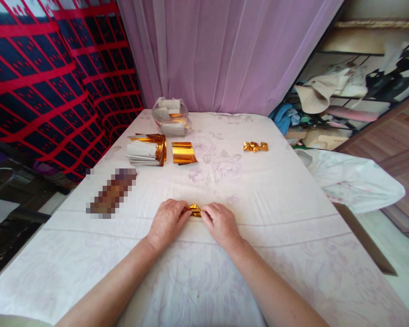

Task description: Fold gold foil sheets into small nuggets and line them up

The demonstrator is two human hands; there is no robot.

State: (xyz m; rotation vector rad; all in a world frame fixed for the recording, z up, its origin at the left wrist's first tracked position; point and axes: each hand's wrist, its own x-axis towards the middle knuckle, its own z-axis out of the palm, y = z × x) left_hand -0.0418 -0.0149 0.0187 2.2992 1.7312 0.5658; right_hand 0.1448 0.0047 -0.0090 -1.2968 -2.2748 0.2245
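Observation:
A small folded piece of gold foil paper (195, 210) lies on the white flowered cloth (266, 200) in front of me. My left hand (167, 222) pinches its left end and my right hand (220, 222) pinches its right end, both pressing it down on the cloth. Further back lie a flat gold foil sheet (183, 153), a stack of gold and white sheets (146, 150) and a small cluster of folded gold pieces (255, 146).
A clear plastic bag of sheets (171, 117) stands at the far edge before a lilac curtain (225, 50). A blurred brown object (111, 193) lies at the left. Red and dark patterned fabric (44, 81) hangs left; cluttered shelves (347, 91) stand right.

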